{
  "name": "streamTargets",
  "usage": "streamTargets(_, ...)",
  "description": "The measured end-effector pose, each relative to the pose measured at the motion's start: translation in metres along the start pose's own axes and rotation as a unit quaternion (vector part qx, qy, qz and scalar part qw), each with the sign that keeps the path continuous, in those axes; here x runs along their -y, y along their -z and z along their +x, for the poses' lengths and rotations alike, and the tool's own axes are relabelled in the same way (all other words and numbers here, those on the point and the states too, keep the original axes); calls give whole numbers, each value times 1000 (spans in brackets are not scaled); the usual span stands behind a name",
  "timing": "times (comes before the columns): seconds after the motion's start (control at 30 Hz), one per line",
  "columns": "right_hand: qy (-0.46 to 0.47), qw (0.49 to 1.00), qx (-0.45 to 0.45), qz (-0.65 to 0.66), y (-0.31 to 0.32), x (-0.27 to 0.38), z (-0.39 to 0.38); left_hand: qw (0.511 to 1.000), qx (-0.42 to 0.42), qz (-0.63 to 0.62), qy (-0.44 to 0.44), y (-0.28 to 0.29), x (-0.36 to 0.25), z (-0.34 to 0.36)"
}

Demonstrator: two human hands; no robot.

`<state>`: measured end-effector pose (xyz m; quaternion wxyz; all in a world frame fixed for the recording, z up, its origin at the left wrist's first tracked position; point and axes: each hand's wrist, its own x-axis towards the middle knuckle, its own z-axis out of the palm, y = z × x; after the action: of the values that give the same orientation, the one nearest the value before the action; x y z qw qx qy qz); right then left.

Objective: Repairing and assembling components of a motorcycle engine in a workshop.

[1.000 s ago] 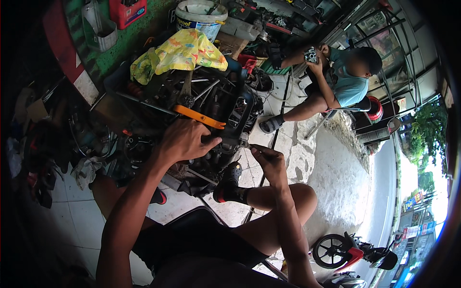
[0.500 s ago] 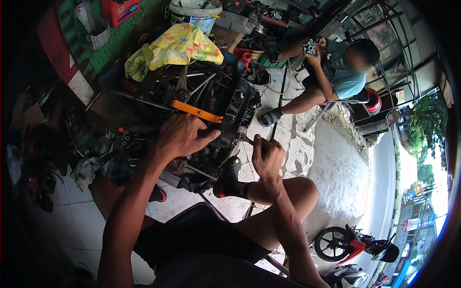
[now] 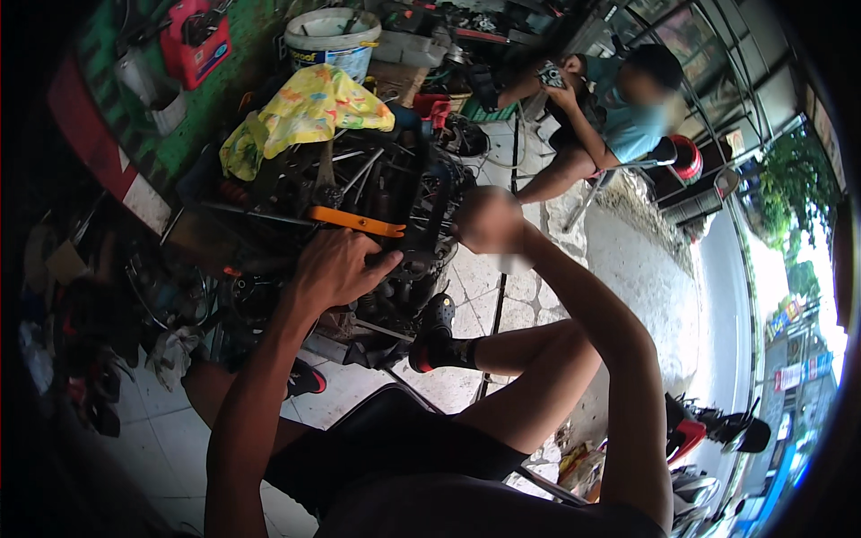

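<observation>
My left hand is closed, fingers curled down over the dark metal parts of a greasy machine assembly, thumb pointing right. What its fingers grip is hidden. Just beyond the knuckles lies an orange flat bar with a notched right end. My right hand is raised at the right side of the assembly, near its dark frame. It is smeared, so its fingers and anything in them cannot be made out. A yellow patterned cloth drapes over the far part of the assembly.
A white bucket stands at the back, with a red container on the green wall. At far right a seated person holds a metal part. Scattered parts lie at left. A parked motorbike is at lower right.
My right hand has moved up and away from me, its elbow swinging out to the right. The left hand stays at the assembly beside the orange bar. The whole view has shifted slightly.
</observation>
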<state>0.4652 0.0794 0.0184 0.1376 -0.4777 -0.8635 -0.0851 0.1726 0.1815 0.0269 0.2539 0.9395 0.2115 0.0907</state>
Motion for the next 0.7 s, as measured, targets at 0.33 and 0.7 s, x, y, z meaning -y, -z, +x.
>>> streamTargets(0.33,-68,993,-63,-78,-7,1,14,1000,-5,7,13,-3,-7,2)
streamTargets(0.7,-635,766,-47,91,-20,58,8,995,-93,17,-38,-14,1,1)
